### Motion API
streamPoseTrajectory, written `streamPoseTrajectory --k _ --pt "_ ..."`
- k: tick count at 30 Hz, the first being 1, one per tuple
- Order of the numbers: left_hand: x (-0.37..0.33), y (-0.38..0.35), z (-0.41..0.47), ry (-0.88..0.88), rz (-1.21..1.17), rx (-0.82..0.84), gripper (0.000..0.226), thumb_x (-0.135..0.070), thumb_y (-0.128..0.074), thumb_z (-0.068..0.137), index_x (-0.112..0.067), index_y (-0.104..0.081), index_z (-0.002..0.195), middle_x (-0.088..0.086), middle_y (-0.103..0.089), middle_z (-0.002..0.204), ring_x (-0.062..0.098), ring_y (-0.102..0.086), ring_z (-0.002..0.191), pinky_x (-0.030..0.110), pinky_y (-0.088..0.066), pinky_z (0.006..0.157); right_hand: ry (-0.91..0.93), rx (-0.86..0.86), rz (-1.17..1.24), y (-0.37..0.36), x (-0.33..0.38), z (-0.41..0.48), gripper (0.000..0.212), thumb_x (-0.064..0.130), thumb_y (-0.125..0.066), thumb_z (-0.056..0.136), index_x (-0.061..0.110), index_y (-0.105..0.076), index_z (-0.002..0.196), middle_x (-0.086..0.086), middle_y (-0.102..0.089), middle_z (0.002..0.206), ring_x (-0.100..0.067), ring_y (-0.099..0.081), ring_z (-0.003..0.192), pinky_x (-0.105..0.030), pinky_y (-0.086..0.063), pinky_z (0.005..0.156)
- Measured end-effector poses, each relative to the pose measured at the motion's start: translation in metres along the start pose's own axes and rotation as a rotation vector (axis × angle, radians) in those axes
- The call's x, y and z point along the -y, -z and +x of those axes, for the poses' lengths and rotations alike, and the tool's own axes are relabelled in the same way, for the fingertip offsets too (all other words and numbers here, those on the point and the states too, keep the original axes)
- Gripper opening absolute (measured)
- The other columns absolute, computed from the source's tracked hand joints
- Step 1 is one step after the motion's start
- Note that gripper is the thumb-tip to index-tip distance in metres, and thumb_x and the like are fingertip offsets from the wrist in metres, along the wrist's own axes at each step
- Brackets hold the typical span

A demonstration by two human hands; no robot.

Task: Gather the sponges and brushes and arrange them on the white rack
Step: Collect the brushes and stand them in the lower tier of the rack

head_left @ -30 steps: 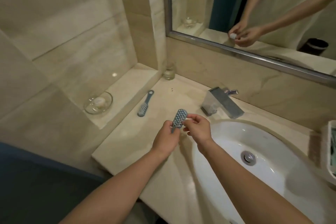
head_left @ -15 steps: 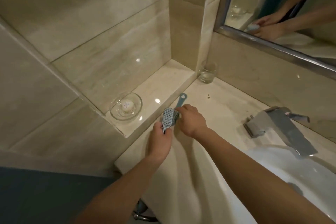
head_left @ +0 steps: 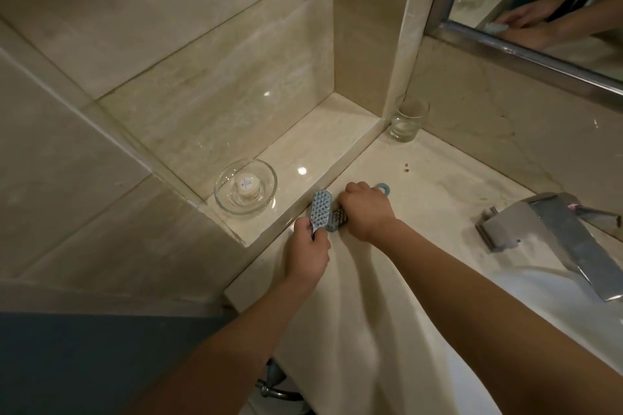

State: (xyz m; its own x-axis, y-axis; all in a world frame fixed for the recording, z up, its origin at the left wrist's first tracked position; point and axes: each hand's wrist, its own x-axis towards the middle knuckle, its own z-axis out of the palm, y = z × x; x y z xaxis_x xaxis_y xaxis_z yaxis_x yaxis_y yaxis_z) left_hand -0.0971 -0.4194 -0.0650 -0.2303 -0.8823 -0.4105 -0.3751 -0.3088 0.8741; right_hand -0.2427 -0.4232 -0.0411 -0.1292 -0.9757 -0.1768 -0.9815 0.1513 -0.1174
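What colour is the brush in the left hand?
Light blue brush, dotted with pale tufts, in the head view.

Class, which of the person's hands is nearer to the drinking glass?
Right. The right hand, on the counter brush, is in front of the drinking glass; the left hand, holding the upright brush, is farther back.

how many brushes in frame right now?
2. The first brush is held upright in the left hand; the second brush lies on the counter under the right hand, which grips it, loop end poking out. More may sit outside the view.
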Motion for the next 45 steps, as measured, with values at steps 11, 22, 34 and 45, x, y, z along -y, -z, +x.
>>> streamPoseTrajectory --k 11,22,34,45 --pt "-0.012 -0.006 -0.027 -0.135 -0.01 0.054 0.013 -0.018 -0.044 0.098 -0.027 -0.046 0.089 -0.001 -0.059 0.074 0.008 -0.045 0.039 0.023 -0.036 0.04 -0.477 -0.131 0.714 0.004 -0.001 -0.068 0.025 0.037 -0.05 0.094 0.021 -0.05 0.113 -0.005 -0.068 0.089 -0.025 -0.064 0.071 -0.034 -0.05 0.06" --pt "-0.033 -0.078 -0.102 -0.29 0.131 0.31 0.008 -0.021 -0.047 0.094 -0.021 -0.047 0.086 0.005 -0.053 0.071 0.023 -0.048 0.063 0.042 -0.041 0.061 -0.865 -0.473 1.436 0.025 -0.02 -0.208 0.027 0.029 -0.055 0.093 0.015 -0.053 0.117 -0.009 -0.06 0.071 -0.016 -0.044 0.04 -0.022 -0.034 0.037" --pt "-0.034 -0.194 -0.244 -0.333 0.204 0.674 0.01 -0.019 -0.046 0.093 -0.025 -0.049 0.086 0.0 -0.055 0.076 0.015 -0.049 0.053 0.025 -0.039 0.045 -1.124 -0.75 1.395 0.018 -0.08 -0.39 0.037 0.016 -0.038 0.094 0.018 -0.057 0.125 -0.01 -0.057 0.071 -0.02 -0.05 0.053 -0.031 -0.041 0.049" --pt "-0.023 -0.279 -0.367 -0.444 0.266 0.78 0.023 -0.021 -0.052 0.093 -0.03 -0.04 0.11 0.003 -0.063 0.084 0.017 -0.059 0.072 0.038 -0.048 0.065 -1.277 -0.976 1.329 0.021 -0.134 -0.531 0.03 0.015 -0.043 0.098 0.017 -0.052 0.127 -0.012 -0.058 0.079 -0.018 -0.052 0.055 -0.028 -0.047 0.045"
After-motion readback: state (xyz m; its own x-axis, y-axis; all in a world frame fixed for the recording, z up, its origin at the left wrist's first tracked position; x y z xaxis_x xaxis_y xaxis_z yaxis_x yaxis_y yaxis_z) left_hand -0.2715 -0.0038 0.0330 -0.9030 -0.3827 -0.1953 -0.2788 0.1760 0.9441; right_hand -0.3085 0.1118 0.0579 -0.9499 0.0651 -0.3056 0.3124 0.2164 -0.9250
